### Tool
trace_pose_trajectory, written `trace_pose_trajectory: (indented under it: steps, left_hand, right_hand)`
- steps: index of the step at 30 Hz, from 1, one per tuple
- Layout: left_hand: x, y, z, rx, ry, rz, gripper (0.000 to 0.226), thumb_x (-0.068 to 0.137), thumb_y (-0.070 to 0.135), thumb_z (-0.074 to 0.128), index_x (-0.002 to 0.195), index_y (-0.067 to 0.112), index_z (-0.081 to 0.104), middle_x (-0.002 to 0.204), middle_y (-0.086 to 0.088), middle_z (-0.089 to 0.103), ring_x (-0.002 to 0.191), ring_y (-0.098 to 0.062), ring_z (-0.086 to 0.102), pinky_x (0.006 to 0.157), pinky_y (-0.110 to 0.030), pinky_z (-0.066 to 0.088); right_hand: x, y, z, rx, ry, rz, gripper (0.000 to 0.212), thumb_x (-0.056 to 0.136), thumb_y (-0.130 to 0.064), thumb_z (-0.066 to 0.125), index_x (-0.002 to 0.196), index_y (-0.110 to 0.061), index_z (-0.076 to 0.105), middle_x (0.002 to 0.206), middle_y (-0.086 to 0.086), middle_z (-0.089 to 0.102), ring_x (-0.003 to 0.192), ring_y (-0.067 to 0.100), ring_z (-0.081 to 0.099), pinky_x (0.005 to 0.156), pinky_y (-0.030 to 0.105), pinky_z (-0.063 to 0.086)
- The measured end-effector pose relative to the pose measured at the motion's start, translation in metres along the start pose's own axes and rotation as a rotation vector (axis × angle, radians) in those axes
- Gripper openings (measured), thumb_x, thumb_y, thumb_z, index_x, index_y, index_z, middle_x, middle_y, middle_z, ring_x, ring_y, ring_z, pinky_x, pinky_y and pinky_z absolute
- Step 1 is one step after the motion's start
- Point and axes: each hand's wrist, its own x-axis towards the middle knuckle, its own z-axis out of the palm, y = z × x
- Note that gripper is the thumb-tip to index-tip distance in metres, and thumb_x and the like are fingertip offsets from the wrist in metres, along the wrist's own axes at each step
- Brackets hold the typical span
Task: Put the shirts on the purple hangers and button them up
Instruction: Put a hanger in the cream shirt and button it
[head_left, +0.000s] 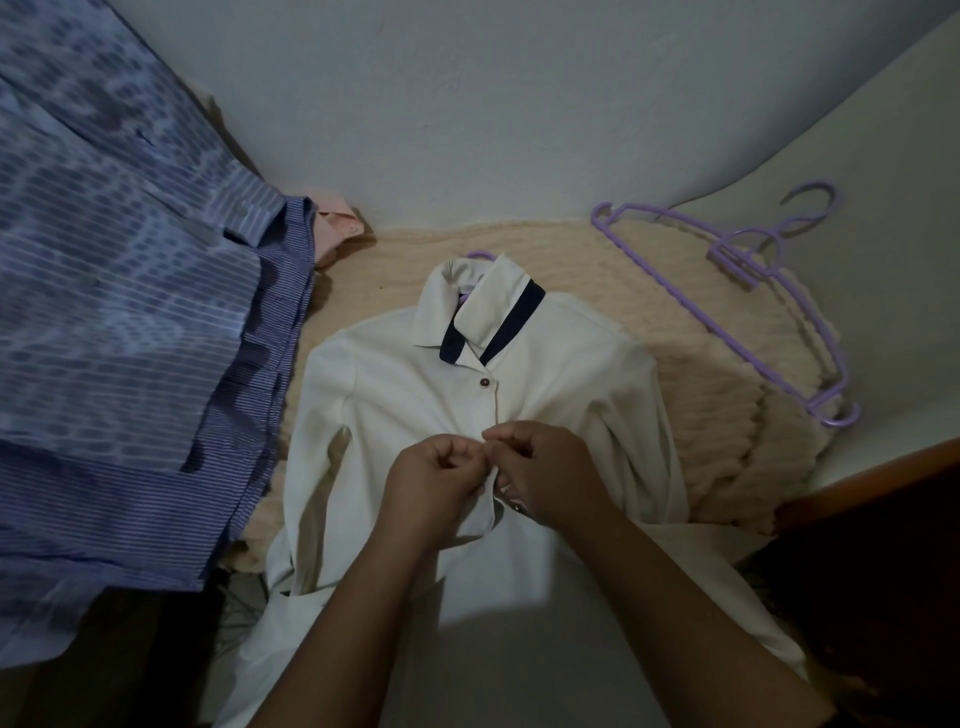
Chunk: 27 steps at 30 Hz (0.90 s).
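Your left hand (434, 475) and right hand (540, 470) both pinch the placket of the cream cotton shirt with a navy-lined collar (415, 395). Your fingers hide the button there. Only the hook tip of its purple plastic hanger (480, 255) shows.

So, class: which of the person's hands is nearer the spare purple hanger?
The right hand: the spare purple hanger lies up and out to its right. The left hand is further away, beside it on the white shirt.

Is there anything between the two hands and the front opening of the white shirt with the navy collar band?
Nothing visible. The left hand and right hand both already pinch the placket of the white shirt with the navy collar band, below its fastened brown top button.
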Motion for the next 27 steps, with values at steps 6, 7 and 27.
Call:
trace_pose_trajectory:
  steps: [6,7,27]
  left_hand:
    - [0.005,0.001,0.001,-0.053,-0.007,-0.034,0.005,0.084,0.006,0.07,0.081,0.002,0.07,0.057,0.001,0.061,0.042,-0.003,0.051,0.042,-0.014,0.039]
    - [0.005,0.001,0.001,-0.086,-0.022,-0.061,0.006,0.084,0.007,0.07,0.081,0.001,0.07,0.058,-0.003,0.061,0.041,-0.005,0.049,0.041,-0.016,0.038]
    - [0.032,0.01,-0.016,0.055,0.096,-0.085,0.052,0.092,0.011,0.059,0.138,0.018,0.038,0.081,-0.02,0.068,0.055,-0.017,0.059,0.045,-0.016,0.047]
  right_hand:
    - [0.006,0.005,0.003,0.009,0.075,0.048,0.014,0.085,-0.011,0.063,0.095,-0.015,0.072,0.077,-0.003,0.067,0.069,0.011,0.061,0.083,0.034,0.055]
    - [0.007,0.005,0.003,0.016,0.068,0.043,0.013,0.085,-0.011,0.063,0.092,-0.019,0.071,0.08,-0.002,0.068,0.071,0.012,0.063,0.083,0.036,0.055]
    - [0.036,0.031,-0.002,-0.016,0.143,0.022,0.057,0.081,-0.01,0.061,0.126,-0.041,0.041,0.12,0.004,0.056,0.103,0.03,0.061,0.088,0.049,0.052]
